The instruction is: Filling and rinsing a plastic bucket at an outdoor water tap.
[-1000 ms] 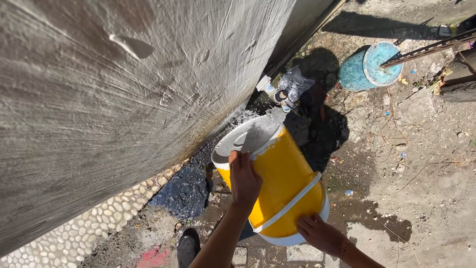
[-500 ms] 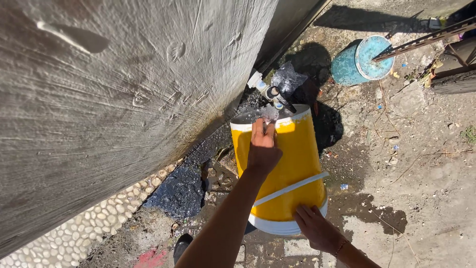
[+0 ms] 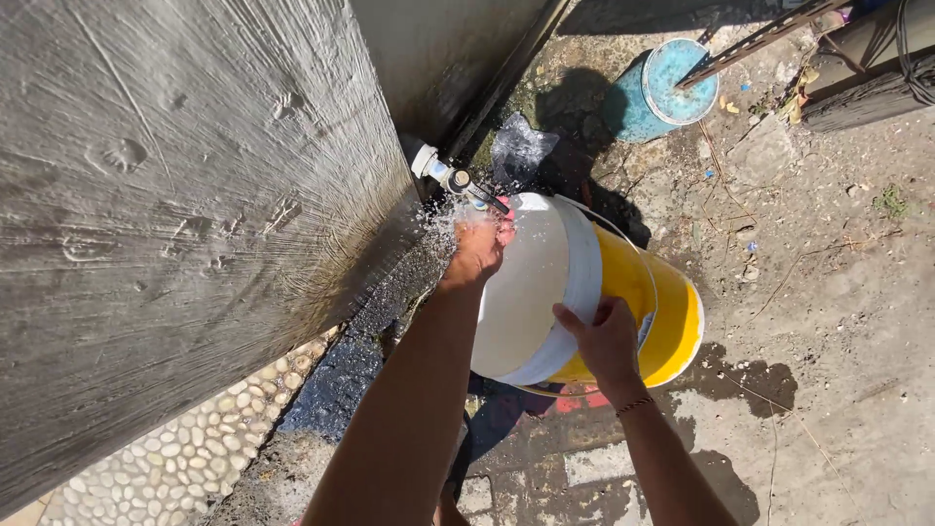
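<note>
Beside the grey plastered wall [image 3: 175, 195], at twelve o'clock, my left hand [image 3: 479, 248] scrubs under the running white tap [image 3: 443, 175], grasping nothing, while my right hand [image 3: 606, 341] grips the white rim of the tipped yellow plastic bucket [image 3: 623, 292]; rinsing looks unfinished, water flowing.

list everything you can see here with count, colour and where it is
bucket: one, yellow with white rim band and white inside, tipped on its side under the tap
tap: one, white and black, sticking out at the wall's foot, water spraying
wall: one, grey rough plaster, left
pebble strip: one, pale stones, along the wall's base
teal bucket: one, teal, lying top right
metal bar: one, rusty, across the teal bucket
ground: dirt, wet patches, right
left hand: one, at the bucket rim by the tap
right hand: one, gripping the white rim band
</note>
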